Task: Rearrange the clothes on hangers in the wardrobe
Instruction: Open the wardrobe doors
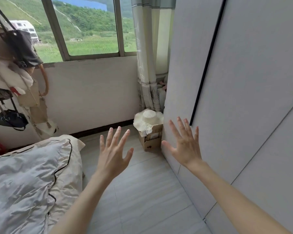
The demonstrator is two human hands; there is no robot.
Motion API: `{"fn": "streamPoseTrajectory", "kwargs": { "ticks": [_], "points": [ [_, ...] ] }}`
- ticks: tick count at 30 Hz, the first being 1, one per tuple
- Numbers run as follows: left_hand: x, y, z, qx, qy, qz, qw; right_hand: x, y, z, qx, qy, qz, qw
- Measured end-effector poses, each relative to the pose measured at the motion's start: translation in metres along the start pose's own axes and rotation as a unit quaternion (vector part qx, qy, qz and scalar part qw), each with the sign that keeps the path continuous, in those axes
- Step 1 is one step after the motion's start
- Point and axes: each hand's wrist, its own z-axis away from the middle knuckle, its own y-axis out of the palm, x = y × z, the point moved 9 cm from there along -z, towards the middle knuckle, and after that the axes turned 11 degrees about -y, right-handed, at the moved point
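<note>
Nearest the camera, both bare forearms reach up from the bottom edge of the frame. The left hand [114,152], at lower centre, has its fingers spread wide and holds nothing, raised over the pale floor [142,191]. The right hand [184,142], right of centre, is spread in the same way and empty; it lies in front of the wardrobe [243,81], near that cabinet's left-hand corner, but whether the palm touches the panel I cannot tell.

The wardrobe fills the right side of the frame as plain grey doors, all closed, with a dark vertical handle strip [208,61] running down toward the right hand. The clothes and hangers are therefore out of sight, presumably behind those doors.

At lower left lies a bed with a rumpled quilt [27,179]. Just beyond the hands, at centre, a cardboard box [150,140] stands against the wardrobe's corner with a straw hat [148,119] on top. Farther back are the curtain [147,56], the window [91,31] at upper centre, and bags [19,48] hanging at upper left.

By my reading the task has barely begun: this is the approach, before anything is opened. The next move calls for a hand to find the door edge or the dark strip and open the door, so the hangers can be reached.
</note>
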Motion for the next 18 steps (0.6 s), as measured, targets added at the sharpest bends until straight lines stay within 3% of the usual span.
{"fn": "streamPoseTrajectory", "kwargs": {
  "ticks": [12,18],
  "points": [
    [-0.071,0.106,-0.182,0.059,0.144,0.051,0.987,-0.128,0.055,-0.083,-0.011,0.130,0.094,0.987],
    [-0.136,0.120,-0.277,0.043,0.229,0.093,0.968,-0.190,0.044,-0.133,-0.053,0.180,0.138,0.973]
  ]
}}
